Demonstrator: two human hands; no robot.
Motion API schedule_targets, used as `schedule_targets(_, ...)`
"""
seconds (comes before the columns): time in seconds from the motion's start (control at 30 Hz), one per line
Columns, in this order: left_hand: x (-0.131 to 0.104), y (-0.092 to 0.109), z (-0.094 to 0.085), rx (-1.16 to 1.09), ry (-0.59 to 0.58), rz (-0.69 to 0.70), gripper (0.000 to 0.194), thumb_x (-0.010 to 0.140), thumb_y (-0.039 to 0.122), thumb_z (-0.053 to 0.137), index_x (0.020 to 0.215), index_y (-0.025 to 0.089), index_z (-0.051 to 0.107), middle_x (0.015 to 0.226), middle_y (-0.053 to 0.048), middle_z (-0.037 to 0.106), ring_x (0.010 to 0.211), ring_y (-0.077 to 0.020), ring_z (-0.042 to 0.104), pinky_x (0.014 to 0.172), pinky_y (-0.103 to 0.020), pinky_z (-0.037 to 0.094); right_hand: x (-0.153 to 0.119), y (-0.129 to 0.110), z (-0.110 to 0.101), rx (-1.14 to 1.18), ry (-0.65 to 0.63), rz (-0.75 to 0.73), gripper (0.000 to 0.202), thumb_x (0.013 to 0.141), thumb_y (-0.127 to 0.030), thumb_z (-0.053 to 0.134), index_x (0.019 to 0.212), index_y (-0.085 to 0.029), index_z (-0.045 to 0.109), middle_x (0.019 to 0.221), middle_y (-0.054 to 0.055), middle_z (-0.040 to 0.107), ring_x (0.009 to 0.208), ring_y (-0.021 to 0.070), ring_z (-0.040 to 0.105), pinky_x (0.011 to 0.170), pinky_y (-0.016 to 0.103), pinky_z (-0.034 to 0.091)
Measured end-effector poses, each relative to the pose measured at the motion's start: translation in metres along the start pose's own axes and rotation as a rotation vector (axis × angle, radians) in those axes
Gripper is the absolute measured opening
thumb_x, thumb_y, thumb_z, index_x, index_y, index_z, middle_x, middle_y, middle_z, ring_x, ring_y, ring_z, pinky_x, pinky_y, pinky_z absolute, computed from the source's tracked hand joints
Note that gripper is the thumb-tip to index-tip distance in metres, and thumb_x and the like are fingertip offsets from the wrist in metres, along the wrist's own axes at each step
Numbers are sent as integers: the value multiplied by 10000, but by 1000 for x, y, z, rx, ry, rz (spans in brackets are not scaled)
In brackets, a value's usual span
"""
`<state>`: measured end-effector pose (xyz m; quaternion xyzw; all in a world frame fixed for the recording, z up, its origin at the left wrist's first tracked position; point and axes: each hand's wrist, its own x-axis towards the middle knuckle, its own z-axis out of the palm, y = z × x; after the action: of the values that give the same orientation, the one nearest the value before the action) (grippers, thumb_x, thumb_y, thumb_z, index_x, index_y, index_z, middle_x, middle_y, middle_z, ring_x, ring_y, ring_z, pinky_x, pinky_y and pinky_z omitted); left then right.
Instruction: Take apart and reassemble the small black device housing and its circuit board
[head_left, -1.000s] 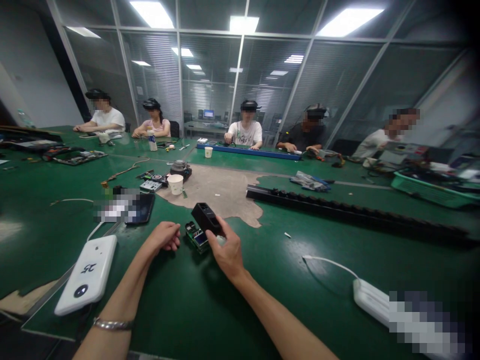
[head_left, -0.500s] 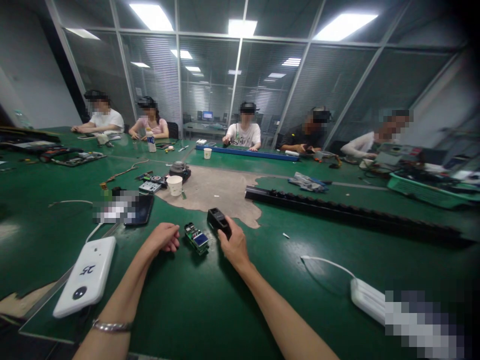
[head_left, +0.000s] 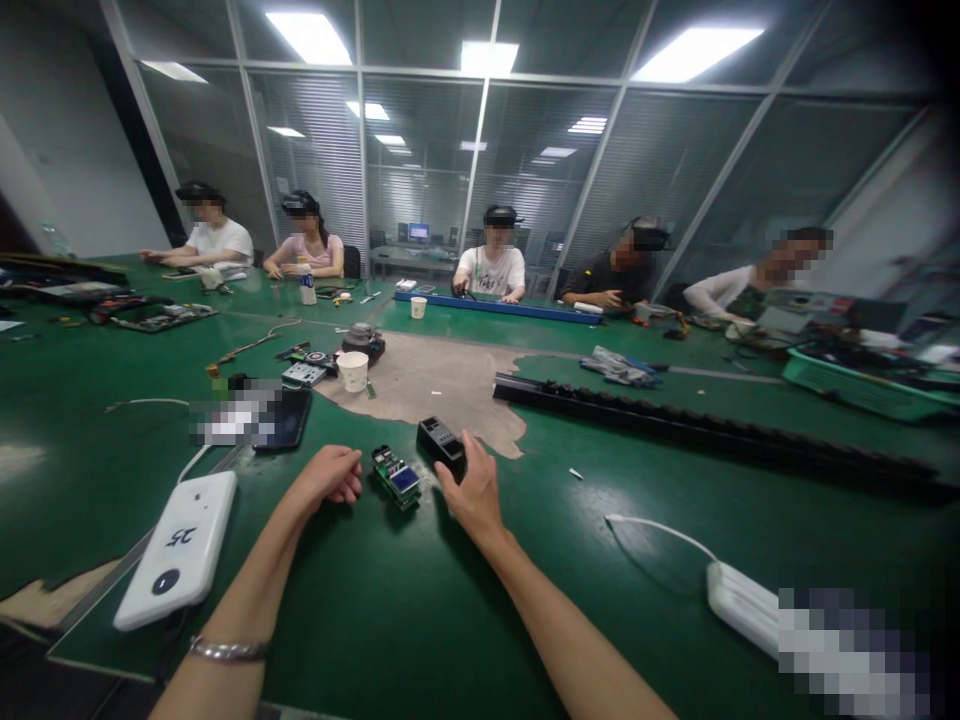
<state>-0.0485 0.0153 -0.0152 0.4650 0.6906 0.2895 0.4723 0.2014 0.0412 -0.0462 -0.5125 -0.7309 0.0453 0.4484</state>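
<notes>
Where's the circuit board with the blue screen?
Head view, left of centre: the circuit board lies on the table between the left hand and the black case.

The left hand (head_left: 334,475) is loosely curled, while the right hand (head_left: 474,490) arches with thumb and fingers parted.

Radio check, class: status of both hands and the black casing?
Right hand at near end of black casing. Left hand curled. Circuit board between left hand and black casing.

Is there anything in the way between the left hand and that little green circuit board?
Nothing visible: only bare green tabletop shows between the left hand and the circuit board. The black casing, at the right hand, lies on the board's other side.
</notes>
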Motion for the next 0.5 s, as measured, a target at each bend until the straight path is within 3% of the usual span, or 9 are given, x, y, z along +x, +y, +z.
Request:
schedule_targets(0.1,2,-2,-1,-1,-8,5,351,836,497,405,754,166,489,571,-33,621,413,-110,567,388,-180,330,0,1,0,27,-54,42,544,792,-283,564,1304,-136,455,1189,126,583,1085,275,521,939,431,405)
schedule_targets(0.27,6,-5,-1,-9,-15,-1,352,842,493,388,761,165,489,565,-21,613,406,-105,561,381,-180,325,0,-17,-10,193,5,97,498,829,-351,560,1292,-186,480,1180,101,596,1026,243,575,909,400,447)
schedule_targets(0.37,5,-5,0,-13,-10,1,348,839,489,392,752,167,492,556,-15,609,400,-105,555,377,-182,318,-3,-37,-17,340,-33,51,533,845,-376,557,1333,-202,434,1163,88,608,982,218,602,859,358,487)
schedule_targets(0.5,4,-4,1,1,9,15,317,836,459,401,741,172,495,546,-7,605,398,-107,555,376,-183,310,-9,-56,-22,343,-62,-49,533,829,-361,587,1321,-209,449,1170,94,596,1017,237,575,898,396,467)
